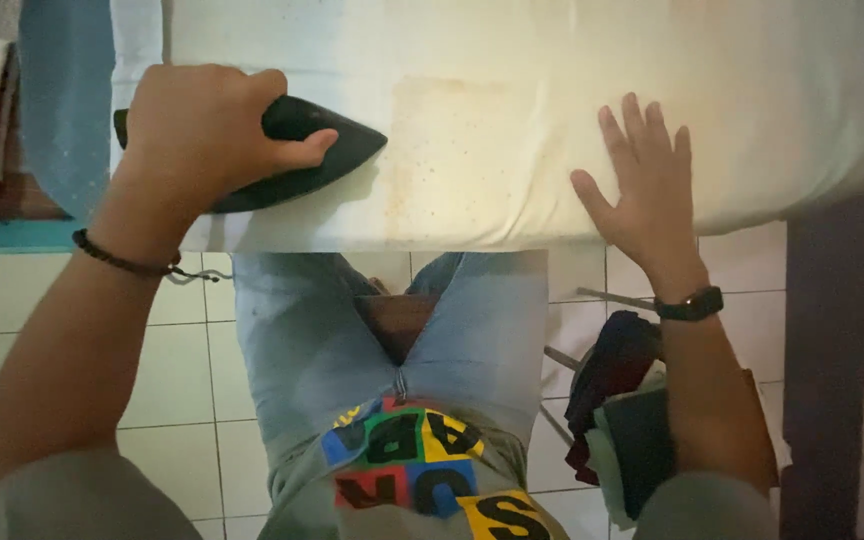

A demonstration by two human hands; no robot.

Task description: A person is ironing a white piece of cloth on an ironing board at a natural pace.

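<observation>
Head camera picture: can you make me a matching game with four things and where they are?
Things:
1. iron
2. right hand
3. beaded bracelet
4. pile of clothes

Places:
A. on the left wrist
B. flat on the pale cloth, fingers spread
C. low down beside the person's right arm, over the tiled floor
D. gripped by the left hand

Pairs: 1-D, 2-B, 3-A, 4-C
</observation>
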